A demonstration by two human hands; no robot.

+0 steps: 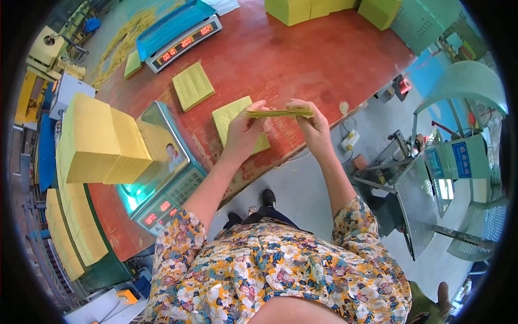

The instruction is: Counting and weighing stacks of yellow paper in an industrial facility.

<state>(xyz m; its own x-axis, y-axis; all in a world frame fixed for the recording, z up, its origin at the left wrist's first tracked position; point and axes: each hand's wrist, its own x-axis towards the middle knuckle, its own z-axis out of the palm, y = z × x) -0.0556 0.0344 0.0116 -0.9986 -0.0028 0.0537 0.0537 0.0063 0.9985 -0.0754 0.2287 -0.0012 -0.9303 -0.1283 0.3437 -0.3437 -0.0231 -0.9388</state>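
Both of my hands hold a thin bundle of yellow paper sheets (pixel 280 113), seen edge-on above the near edge of the red table (pixel 280 59). My left hand (pixel 244 130) is closed on its left end and my right hand (pixel 316 128) pinches the right end. Below my left hand lies a flat stack of yellow paper (pixel 225 114), partly covered by that hand. A second stack with rows of small marks (pixel 194 86) sits farther off to the left. A tall block of yellow paper (pixel 105 143) rests on a digital scale (pixel 181 186) to my left.
A second scale with a blue tray (pixel 172 27) stands at the far left. Yellow paper blocks (pixel 297 11) line the table's far edge. Right of the table are a metal-framed machine (pixel 404 194), a green chair back (pixel 464 86) and a power strip (pixel 349 140) on the floor.
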